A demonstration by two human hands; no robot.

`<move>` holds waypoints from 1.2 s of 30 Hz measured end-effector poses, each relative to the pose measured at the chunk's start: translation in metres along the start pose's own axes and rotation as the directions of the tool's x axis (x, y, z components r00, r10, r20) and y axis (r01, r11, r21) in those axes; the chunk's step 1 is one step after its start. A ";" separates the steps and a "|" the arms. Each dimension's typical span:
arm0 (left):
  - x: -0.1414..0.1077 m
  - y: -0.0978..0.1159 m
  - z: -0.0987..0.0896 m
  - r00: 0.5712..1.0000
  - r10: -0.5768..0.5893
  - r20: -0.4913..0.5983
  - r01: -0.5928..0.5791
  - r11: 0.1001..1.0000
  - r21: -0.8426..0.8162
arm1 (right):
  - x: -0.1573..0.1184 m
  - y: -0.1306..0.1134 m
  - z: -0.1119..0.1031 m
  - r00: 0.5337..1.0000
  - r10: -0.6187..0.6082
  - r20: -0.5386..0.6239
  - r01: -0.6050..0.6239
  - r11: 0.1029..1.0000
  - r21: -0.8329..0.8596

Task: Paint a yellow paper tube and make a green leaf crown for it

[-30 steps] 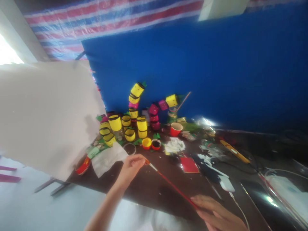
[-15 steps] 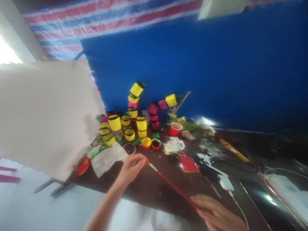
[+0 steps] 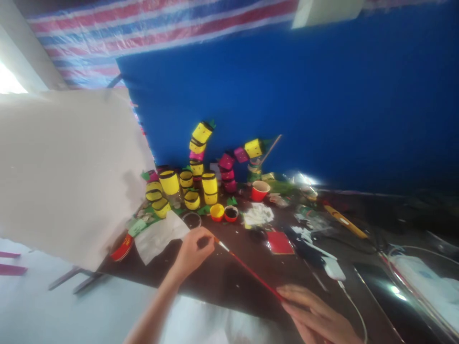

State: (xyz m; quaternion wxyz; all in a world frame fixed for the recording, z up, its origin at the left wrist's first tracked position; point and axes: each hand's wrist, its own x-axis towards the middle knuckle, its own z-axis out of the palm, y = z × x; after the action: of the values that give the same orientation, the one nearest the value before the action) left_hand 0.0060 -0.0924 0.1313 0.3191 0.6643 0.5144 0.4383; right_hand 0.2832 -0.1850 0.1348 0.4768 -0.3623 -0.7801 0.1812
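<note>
Between my hands a thin red paintbrush (image 3: 251, 271) slants above the dark table's front part. My left hand (image 3: 195, 251) pinches its bristle end with thumb and forefinger, just behind which a pale ferrule shows. My right hand (image 3: 311, 313) holds the far end of the red handle at the lower right, its fingers pressed together. Behind the left hand stand a small cup of yellow paint (image 3: 217, 212) and a small cup of dark paint (image 3: 231, 213), side by side. A red square packet (image 3: 280, 243) lies beyond the brush.
Yellow banded cups (image 3: 169, 182) and magenta segments (image 3: 228, 174) stand along the blue backdrop (image 3: 287, 95). White paper (image 3: 159, 239) lies at the left, near a red tub (image 3: 122, 247). Crumpled tissue (image 3: 258, 214), a red cup (image 3: 260, 190), a yellow cutter (image 3: 346, 220) and a phone (image 3: 383, 296) are farther right.
My right hand has moved slightly left, with the brush end it holds. My left hand has shifted only a little. The whole view has drifted slightly.
</note>
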 end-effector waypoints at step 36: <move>-0.010 -0.123 -0.067 0.992 0.056 -0.113 0.051 0.639 0.767 | -0.068 0.155 0.012 0.988 0.025 -0.155 -0.119 0.762 -0.637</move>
State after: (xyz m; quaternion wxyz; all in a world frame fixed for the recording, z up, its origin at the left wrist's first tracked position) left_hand -0.1060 -0.0706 0.0489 -0.0269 0.7086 0.6700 0.2196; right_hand 0.3528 -0.1303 -0.0094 0.3688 -0.5451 -0.7456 -0.1044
